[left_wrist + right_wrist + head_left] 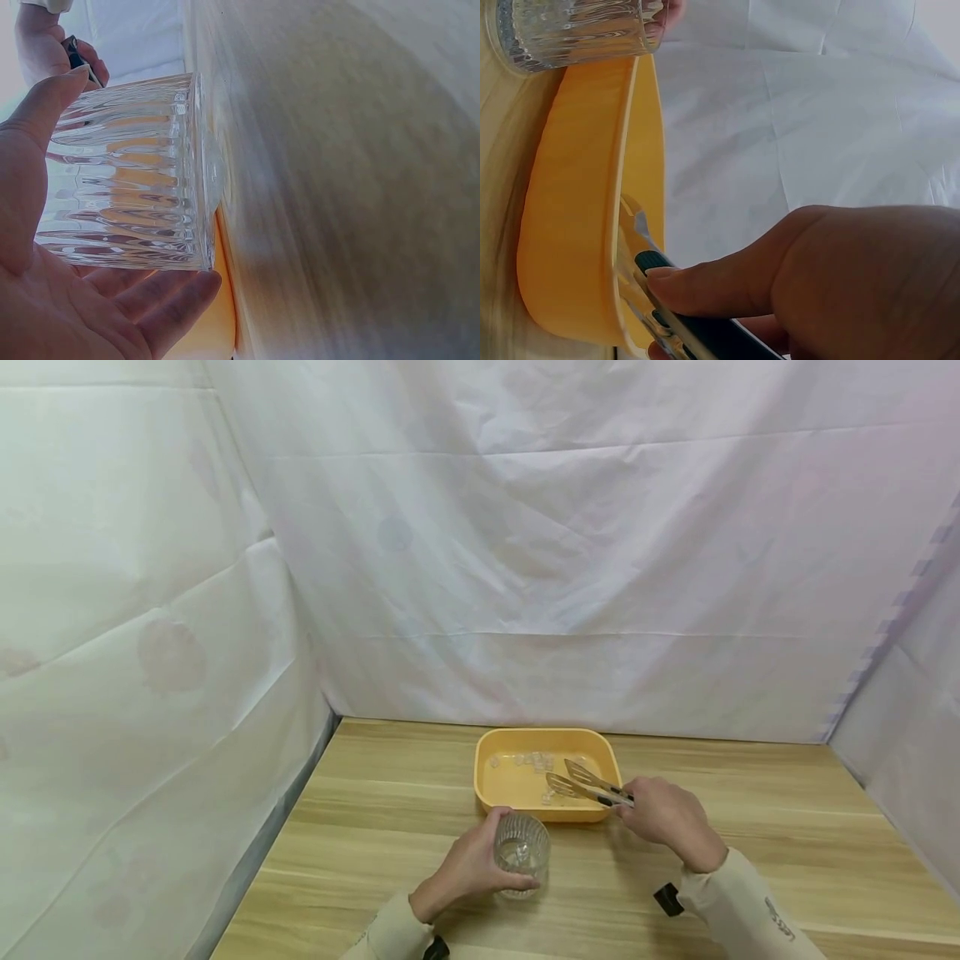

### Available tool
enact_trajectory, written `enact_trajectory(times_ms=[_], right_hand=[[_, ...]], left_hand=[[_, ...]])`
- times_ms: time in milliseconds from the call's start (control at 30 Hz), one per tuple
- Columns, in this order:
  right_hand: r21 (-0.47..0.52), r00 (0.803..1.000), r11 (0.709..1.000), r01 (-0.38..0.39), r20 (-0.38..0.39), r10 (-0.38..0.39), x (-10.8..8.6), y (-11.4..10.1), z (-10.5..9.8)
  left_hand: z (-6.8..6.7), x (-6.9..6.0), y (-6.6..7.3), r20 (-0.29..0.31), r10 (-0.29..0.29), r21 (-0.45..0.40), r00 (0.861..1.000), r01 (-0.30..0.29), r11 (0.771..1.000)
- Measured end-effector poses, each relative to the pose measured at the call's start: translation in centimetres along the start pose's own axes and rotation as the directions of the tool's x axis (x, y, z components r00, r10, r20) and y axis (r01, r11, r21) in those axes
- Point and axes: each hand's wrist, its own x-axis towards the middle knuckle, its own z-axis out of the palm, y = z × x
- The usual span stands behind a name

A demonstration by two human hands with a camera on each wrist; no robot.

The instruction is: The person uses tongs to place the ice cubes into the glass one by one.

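Note:
My left hand [480, 862] holds a clear ribbed glass [522, 852] in front of the tub; in the left wrist view the thumb and fingers wrap round the glass [135, 180]. Something clear shows inside it from above. My right hand [666, 814] grips metal tongs [588, 787] by their dark handles. The slotted tong heads are spread apart, over the inside of a yellow tub [487, 808]. Several small clear cubes [538, 761] lie on the tub floor. In the right wrist view the tub wall [577, 210] hides most of the tong heads.
The tub stands on a wood-grain table [390, 785] near its back edge. White cloth [525, 568] hangs behind the table and along both sides. A dark strap piece [668, 900] hangs by the right wrist.

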Motion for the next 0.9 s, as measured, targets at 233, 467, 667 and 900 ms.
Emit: enact_trajectory(times_ms=[233, 467, 667, 900], right_hand=[[-0.009, 1.000, 1.000, -0.003, 0.019, 0.003, 0.17, -0.11, 0.21], [-0.022, 1.000, 1.000, -0.005, 0.027, 0.006, 0.36, -0.41, 0.34], [-0.056, 1.000, 0.998, -0.009, 0.019, 0.010, 0.43, -0.61, 0.37], [-0.073, 1.000, 0.997, 0.004, -0.014, -0.005, 0.51, -0.34, 0.68]], left_hand=[[0.04, 0.00, -0.14, 0.004, 0.006, 0.001, 1.000, -0.006, 1.000], [0.14, -0.10, -0.08, -0.001, 0.012, -0.003, 1.000, -0.012, 1.000], [0.20, -0.12, -0.11, -0.010, 0.008, 0.003, 1.000, -0.008, 1.000], [0.09, 0.00, -0.22, -0.008, 0.007, 0.008, 1.000, -0.007, 1.000]])
